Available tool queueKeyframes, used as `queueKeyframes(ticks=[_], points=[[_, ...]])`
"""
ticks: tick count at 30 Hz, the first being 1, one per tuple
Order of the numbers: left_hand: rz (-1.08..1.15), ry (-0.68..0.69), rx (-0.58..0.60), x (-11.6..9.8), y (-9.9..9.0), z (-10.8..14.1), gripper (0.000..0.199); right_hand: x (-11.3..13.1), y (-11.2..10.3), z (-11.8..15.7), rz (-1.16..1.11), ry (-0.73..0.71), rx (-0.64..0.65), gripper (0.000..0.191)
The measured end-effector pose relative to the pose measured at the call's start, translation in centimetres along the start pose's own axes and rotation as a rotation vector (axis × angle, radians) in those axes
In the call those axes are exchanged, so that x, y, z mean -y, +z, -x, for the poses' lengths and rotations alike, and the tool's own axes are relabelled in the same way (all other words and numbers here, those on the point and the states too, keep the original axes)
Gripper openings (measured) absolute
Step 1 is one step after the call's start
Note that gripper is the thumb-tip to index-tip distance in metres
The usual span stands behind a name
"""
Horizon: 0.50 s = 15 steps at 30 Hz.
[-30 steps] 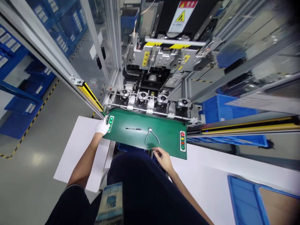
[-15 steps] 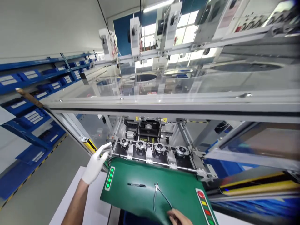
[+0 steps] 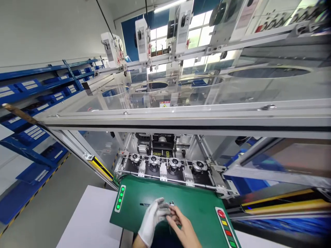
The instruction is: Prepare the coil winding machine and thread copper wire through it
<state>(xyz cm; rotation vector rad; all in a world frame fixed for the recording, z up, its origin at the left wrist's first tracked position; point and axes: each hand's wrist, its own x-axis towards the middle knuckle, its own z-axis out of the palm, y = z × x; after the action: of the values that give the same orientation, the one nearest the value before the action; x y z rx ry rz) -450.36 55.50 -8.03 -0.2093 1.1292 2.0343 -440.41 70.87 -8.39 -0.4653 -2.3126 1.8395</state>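
My left hand (image 3: 154, 217), in a white glove, is over the green panel (image 3: 199, 203) with its fingers stretched towards the right. Close against it is my bare right hand (image 3: 182, 225), its thumb and fingers bent together at the left hand's fingertips. Whatever may be between those fingers is too small or hidden to make out. Beneath the hands lies a pair of cutting pliers (image 3: 171, 203); only the jaw tips and a bit of handle show. A black pen (image 3: 145, 204) lies left of the pliers, partly covered by the glove.
Behind the panel stands a row of several round metal fixtures (image 3: 175, 162) inside a framed machine. Lit green buttons (image 3: 120, 199) are at the panel's left, and a red button (image 3: 221, 213) tops the right strip. A clear-topped frame bar (image 3: 181, 121) crosses above. Blue shelves (image 3: 33, 103) stand left.
My left hand has come from the machine's left side to the middle of the panel. My right hand has moved up and left to meet it, over the pliers.
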Motion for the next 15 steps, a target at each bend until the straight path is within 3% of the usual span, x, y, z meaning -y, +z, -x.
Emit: queueKeyframes(ticks=[3, 8, 11, 15], points=[[0.07, -0.069, 0.067, 1.5, -0.3, 1.3, 0.072, 0.4, 1.3, -0.3, 0.026, 0.046, 0.072, 0.056], [0.35, -0.185, 0.126, -2.5, 0.2, 5.0, 0.044, 2.4, 1.5, -0.7, 0.04, 0.018, 0.171, 0.071], [0.46, -0.186, 0.147, -3.9, 0.4, 5.5, 0.038, 3.1, 0.9, -1.7, 0.026, 0.007, 0.117, 0.069], [0.353, -0.12, 0.242, -3.9, 1.0, 6.4, 0.039, 3.2, 0.2, -2.7, -0.029, 0.06, -0.039, 0.058]])
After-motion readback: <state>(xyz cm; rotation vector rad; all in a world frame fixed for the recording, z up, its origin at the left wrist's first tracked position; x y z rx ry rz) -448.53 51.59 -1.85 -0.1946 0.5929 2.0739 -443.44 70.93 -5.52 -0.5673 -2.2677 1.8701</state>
